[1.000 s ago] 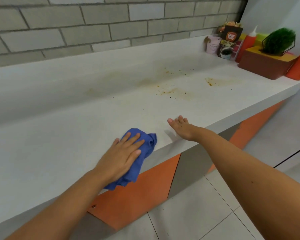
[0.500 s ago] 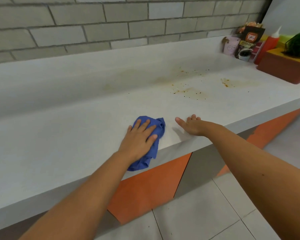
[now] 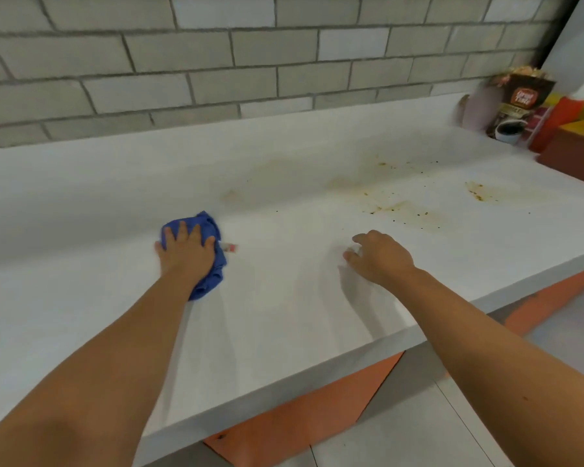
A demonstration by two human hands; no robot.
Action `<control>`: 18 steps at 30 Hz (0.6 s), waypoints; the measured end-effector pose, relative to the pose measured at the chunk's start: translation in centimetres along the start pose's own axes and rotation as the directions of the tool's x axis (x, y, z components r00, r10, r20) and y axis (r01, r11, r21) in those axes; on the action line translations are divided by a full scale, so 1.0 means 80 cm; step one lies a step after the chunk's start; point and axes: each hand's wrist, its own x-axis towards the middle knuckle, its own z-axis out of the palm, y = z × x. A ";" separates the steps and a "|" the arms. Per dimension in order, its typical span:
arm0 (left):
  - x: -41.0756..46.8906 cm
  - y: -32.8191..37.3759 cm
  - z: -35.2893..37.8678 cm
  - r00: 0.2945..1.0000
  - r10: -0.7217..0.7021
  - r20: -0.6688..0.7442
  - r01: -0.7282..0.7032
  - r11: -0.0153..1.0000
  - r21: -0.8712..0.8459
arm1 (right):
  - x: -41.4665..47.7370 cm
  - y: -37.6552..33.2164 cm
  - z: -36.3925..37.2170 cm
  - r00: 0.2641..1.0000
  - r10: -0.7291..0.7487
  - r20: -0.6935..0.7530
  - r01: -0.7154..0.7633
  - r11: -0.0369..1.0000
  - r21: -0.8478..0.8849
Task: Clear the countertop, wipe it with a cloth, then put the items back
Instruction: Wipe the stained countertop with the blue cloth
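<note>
White countertop [image 3: 284,315] runs wide under both arms. Brown box [image 3: 573,160], red squeeze bottle [image 3: 560,119] and coffee pouch [image 3: 520,99] bunched at far right end, well apart from either hand. Yellow-brown stains [image 3: 405,210] with dark specks beyond and right of right hand [image 3: 381,257]. That hand holds nothing, fingers loosely curled, tips touching the top. Left hand [image 3: 186,256] flat, fingers spread, pressing crumpled blue cloth [image 3: 208,225] onto the surface; cloth shows ahead of fingertips and beside the wrist. Small white-red tag [image 3: 229,247] just right of it.
</note>
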 end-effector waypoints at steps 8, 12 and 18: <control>-0.038 0.042 0.014 0.832 0.548 0.087 -0.544 0.837 -0.064 | 0.083 -0.085 0.007 0.995 -0.103 -0.017 0.103 0.994 0.034; -0.002 -0.020 0.002 0.843 0.529 0.098 -0.524 0.848 -0.075 | 0.123 -0.113 0.001 0.994 -0.103 0.027 0.102 0.994 0.033; 0.144 -0.099 -0.014 0.980 0.197 0.015 -0.197 0.980 -0.011 | 0.157 -0.117 0.009 0.996 -0.085 0.020 0.083 0.990 0.110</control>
